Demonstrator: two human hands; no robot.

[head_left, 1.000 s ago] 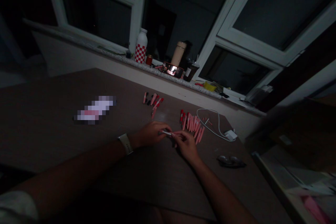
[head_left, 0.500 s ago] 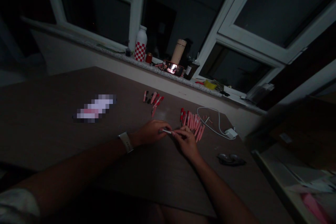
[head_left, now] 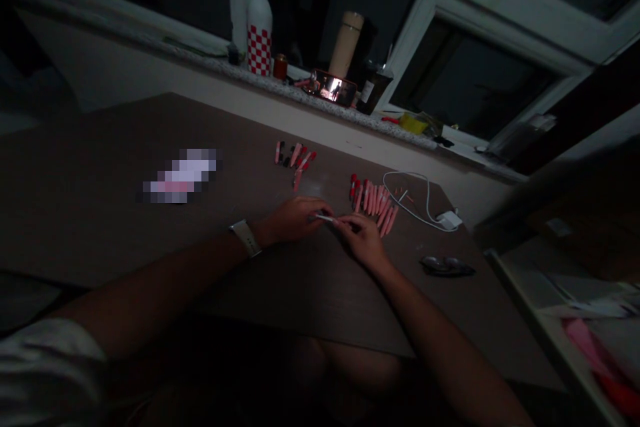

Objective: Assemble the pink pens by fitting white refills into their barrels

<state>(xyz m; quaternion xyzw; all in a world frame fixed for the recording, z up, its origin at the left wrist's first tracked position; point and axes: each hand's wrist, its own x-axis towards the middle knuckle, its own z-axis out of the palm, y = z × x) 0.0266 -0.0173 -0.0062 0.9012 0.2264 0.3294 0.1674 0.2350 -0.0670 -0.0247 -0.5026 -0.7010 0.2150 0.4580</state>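
My left hand, with a pale-strapped watch on its wrist, is closed on one end of a thin whitish stick. The fingers of my right hand pinch the stick's other end. Both hands are low over the brown table, close together. Just beyond the right hand lies a row of pink pen-like pieces, some with red ends. A smaller group of pink, red and black pen-like pieces lies farther back. Dim light hides the stick's exact kind.
A white cable with a charger plug lies at the right, and glasses are nearer me. A blurred-out flat object is at the left. Along the windowsill stand a checkered bottle, a beige flask and a lit phone.
My view has tipped downward, so the table and sill appear higher in the picture. Both hands keep hold of the thin stick in nearly the same pose.
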